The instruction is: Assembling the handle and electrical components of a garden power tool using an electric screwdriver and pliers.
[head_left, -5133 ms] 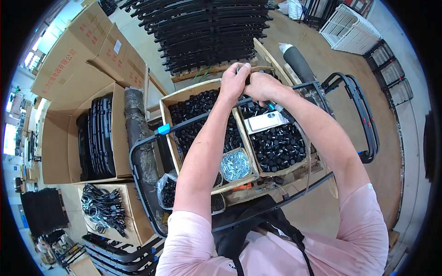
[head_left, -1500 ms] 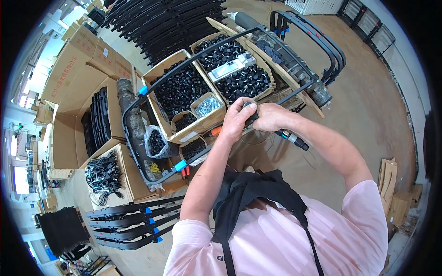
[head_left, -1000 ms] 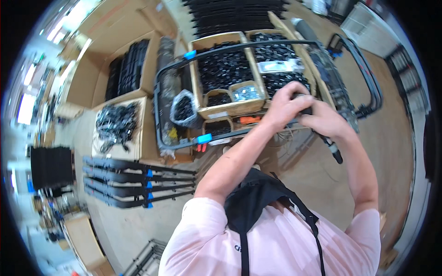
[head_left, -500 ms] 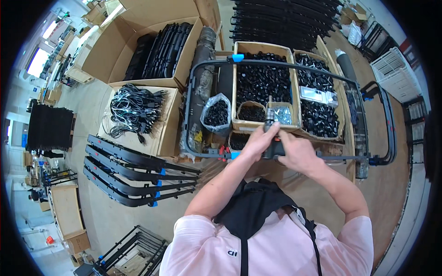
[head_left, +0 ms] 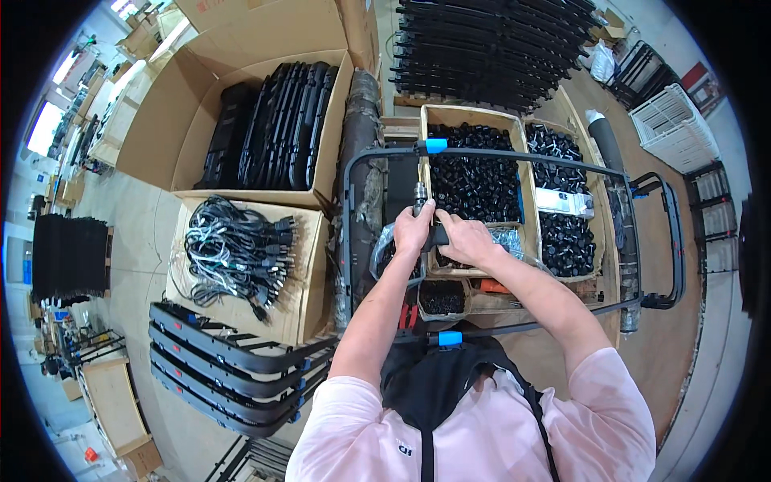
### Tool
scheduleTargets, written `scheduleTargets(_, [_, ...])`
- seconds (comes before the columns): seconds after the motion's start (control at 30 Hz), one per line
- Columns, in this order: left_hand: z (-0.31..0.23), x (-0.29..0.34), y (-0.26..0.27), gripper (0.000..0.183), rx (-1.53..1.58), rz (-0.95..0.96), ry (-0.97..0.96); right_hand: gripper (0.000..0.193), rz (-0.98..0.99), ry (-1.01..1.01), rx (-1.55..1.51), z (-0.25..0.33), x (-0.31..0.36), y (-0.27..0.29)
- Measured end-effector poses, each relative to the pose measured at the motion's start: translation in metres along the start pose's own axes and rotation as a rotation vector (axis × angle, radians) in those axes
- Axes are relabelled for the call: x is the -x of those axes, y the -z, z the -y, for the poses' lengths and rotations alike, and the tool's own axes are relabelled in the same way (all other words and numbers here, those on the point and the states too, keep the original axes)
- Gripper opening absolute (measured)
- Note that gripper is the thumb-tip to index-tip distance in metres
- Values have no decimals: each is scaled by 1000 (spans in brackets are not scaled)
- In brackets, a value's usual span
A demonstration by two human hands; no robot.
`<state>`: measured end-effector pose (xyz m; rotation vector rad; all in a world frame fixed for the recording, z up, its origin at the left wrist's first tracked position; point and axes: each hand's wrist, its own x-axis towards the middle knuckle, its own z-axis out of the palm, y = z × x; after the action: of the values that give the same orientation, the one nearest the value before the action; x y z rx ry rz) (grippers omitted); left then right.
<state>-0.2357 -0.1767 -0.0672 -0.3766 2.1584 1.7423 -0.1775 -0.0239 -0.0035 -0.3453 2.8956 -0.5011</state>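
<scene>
A dark power drill [head_left: 438,236] is held between both my hands, its metal chuck and bit pointing away from me. My left hand [head_left: 411,233] wraps round the front of its body, just behind the chuck. On the handle side, my right hand [head_left: 467,241] grips it; its fingertips are partly hidden. The bit's tip lies close to the far bar of a black rectangular tube frame [head_left: 490,152], near a blue clip [head_left: 435,146]; whether it touches, I cannot tell. Another blue clip [head_left: 450,338] sits on the near bar. Under my hands, small boxes of parts are partly covered.
Beneath the frame stand cartons of black knobs [head_left: 474,177] and black-headed bolts [head_left: 554,146]. At the left are coiled cables [head_left: 233,249] on a carton, stacked curved black frames [head_left: 217,361], and a large open box [head_left: 161,128] of black panels. Black tubes [head_left: 490,48] are piled beyond.
Both hands and the drill have moved left and away from me, from near the frame's near bar toward its far bar. The whole view has shifted, with the frame lower in it.
</scene>
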Motion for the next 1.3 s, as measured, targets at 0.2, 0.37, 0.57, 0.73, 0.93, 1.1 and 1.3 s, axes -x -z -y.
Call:
scheduleTargets(0.2, [-4,-26,-12,62,-227,-125,-41,77,10,-18,-23,-19,-26,-4])
scheduleTargets(0.37, [-11,-26,-13,58,-222,-113,-43,79,32,-36,-20,-22,-31,0])
scheduleTargets(0.57, [-14,-30,-14,59,-281,-131,-88,78,29,-21,-34,-29,-35,-5])
scheduleTargets(0.73, [-12,-35,-17,63,-438,-130,-140,79,33,-10,-26,-27,-37,0])
scheduleTargets(0.93, [-13,-40,-20,69,-534,-115,-124,80,50,-25,-30,-28,-40,3])
scheduleTargets(1.1, [-25,-40,-24,69,-609,-93,-97,78,12,-6,-57,-40,-40,-6])
scheduleTargets(1.3, [-34,-40,-26,67,-693,-96,-81,87,1,-22,-135,-49,-43,-15])
